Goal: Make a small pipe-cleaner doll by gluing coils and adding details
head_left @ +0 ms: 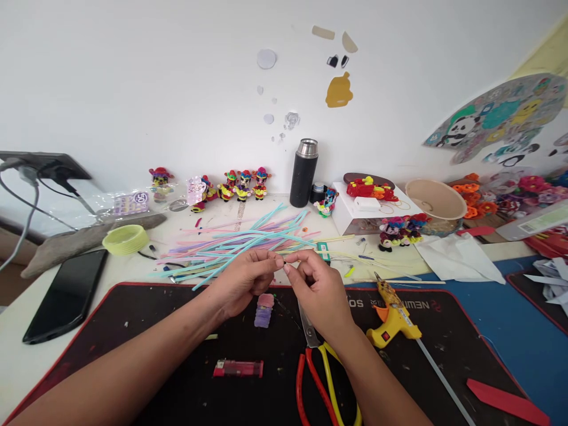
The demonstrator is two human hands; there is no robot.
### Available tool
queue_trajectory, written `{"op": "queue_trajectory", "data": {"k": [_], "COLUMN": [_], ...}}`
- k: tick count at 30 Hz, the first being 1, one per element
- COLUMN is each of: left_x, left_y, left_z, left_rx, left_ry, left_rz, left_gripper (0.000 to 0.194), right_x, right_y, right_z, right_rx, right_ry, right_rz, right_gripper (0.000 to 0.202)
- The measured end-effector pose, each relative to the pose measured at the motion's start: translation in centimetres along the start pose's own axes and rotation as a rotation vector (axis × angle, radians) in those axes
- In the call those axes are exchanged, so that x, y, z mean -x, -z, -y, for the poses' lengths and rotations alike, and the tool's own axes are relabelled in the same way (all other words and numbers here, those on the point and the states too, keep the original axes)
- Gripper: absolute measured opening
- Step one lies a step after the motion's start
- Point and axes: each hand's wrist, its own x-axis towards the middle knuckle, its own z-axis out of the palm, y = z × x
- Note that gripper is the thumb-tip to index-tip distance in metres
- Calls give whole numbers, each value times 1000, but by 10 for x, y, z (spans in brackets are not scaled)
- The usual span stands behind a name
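Fingertips of my left hand (257, 272) and my right hand (313, 278) meet above the black mat (177, 331). Both hands pinch a tiny dark piece (284, 262) between them, too small to name. Below them a small pink and purple fuzzy piece (264, 310) lies on the mat. Scissors (326, 378) with one red and one yellow handle lie partly under my right forearm. A pink lighter (238, 368) rests nearer to me. To the right is a yellow hot glue gun (394, 319) with a glue stick in its back.
Pastel pipe cleaners (239, 242) are heaped behind the mat. Beyond them stand a black thermos (304, 173) and several small figures (244, 184). A phone (65, 296) and yellow-green rings (125, 239) are at left. A white box (377, 207), white tissue (459, 257) and red strip (506, 402) are at right.
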Motion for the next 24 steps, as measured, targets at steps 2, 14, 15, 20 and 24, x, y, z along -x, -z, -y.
{"op": "queue_trajectory", "data": {"k": [2, 14, 15, 20, 24], "left_x": [0, -1, -1, -1, -1], "left_y": [0, 4, 3, 2, 3], "left_z": [0, -4, -4, -4, -4], "left_rx": [-4, -102, -93, -93, -122], "left_ry": [0, -24, -14, -4, -35], "left_rz": [12, -50, -55, -79, -86], "left_gripper": [43, 45, 45, 44, 42], "right_x": [0, 0, 0, 0, 0], "right_y": [0, 0, 0, 0, 0], "right_z": [0, -1, -1, -1, -3], "right_rx": [0, -12, -13, -5, 3], "right_ry": [-4, -18, -22, -18, -15], "right_rz": [-4, -5, -3, -5, -11], "right_gripper": [14, 15, 15, 16, 16]}}
